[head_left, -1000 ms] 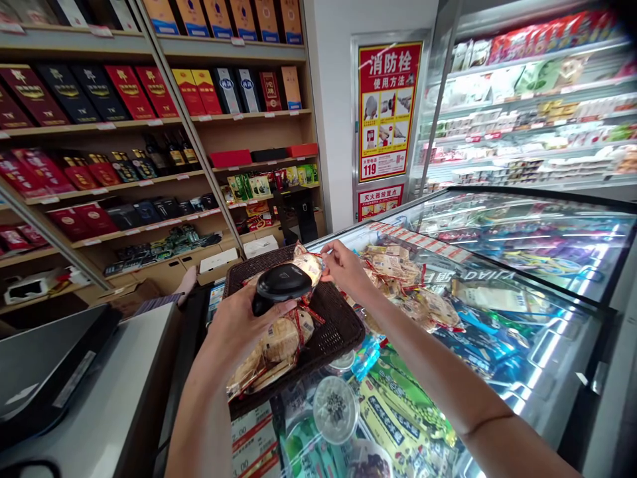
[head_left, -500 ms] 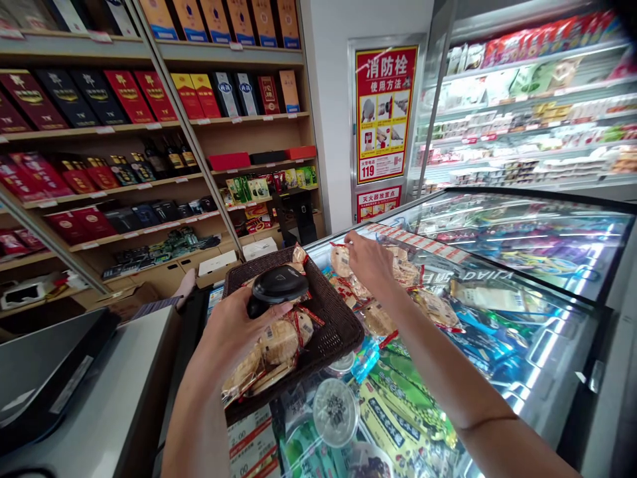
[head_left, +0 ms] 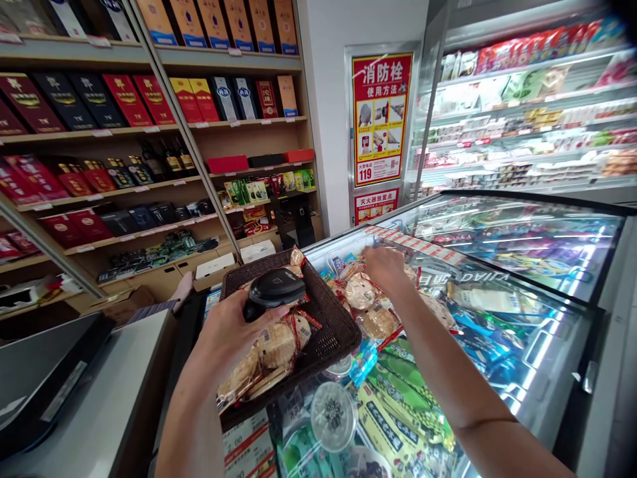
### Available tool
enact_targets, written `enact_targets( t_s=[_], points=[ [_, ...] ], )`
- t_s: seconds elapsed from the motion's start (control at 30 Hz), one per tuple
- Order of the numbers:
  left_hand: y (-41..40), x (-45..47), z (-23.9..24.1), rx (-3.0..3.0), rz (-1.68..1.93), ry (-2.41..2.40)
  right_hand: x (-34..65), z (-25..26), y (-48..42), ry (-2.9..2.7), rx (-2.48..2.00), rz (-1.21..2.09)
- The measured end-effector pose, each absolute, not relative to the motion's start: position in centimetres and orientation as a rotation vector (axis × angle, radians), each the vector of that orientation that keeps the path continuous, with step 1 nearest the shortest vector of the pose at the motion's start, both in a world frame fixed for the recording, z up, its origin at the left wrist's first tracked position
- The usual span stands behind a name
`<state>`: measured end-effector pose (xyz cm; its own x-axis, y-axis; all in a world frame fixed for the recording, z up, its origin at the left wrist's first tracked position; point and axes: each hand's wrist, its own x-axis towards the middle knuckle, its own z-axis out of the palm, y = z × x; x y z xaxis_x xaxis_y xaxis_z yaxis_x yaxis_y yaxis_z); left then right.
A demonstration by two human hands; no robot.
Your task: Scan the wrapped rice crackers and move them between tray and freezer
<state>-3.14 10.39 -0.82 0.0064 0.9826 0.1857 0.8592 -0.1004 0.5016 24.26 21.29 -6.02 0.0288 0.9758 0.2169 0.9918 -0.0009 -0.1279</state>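
My left hand point(head_left: 236, 332) is wrapped round the handle of a black barcode scanner point(head_left: 277, 288), above a dark brown woven basket point(head_left: 343, 332). Inside that basket lie clear packets of round pale crackers point(head_left: 276, 342) with red edging. Farther right, my right hand point(head_left: 385, 267) is curled among more cracker packets point(head_left: 361, 292) lying loose on the glass freezer lid. Its fingers look bent in, but the hand itself hides their tips and whatever they may hold.
Under the glass of the chest freezer point(head_left: 522, 275) are colourful ice-cream packs point(head_left: 398, 415). A grey counter point(head_left: 124, 372) with a black device point(head_left: 50, 372) stands left. Shelves of boxed bottles point(head_left: 119, 99) line the back. Someone's leg point(head_left: 183, 287) shows behind the basket.
My right hand has moved right and slightly down, from a cracker packet at the pile's left edge to farther right among the packets. My left hand keeps the scanner over the basket.
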Motion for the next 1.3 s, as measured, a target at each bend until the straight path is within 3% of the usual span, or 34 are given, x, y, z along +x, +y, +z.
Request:
enact_targets(
  t_s=[0.3,0.87,1.17,1.3],
  points=[
    [10.5,-3.4,-1.1,2.041,0.788,1.879,15.5,-8.4,19.3,-2.431,-1.511,0.280],
    [10.3,-3.0,-0.7,2.064,0.759,1.937,12.1,-10.9,17.0,-2.542,-1.185,0.858],
    [10.2,-2.7,-0.5,2.059,0.820,1.953,12.4,-10.3,17.5,-2.284,-1.107,0.960],
    [10.2,-2.9,-0.5,2.034,0.839,2.024,14.3,-8.7,18.6,-2.061,-1.238,0.845]
  ],
)
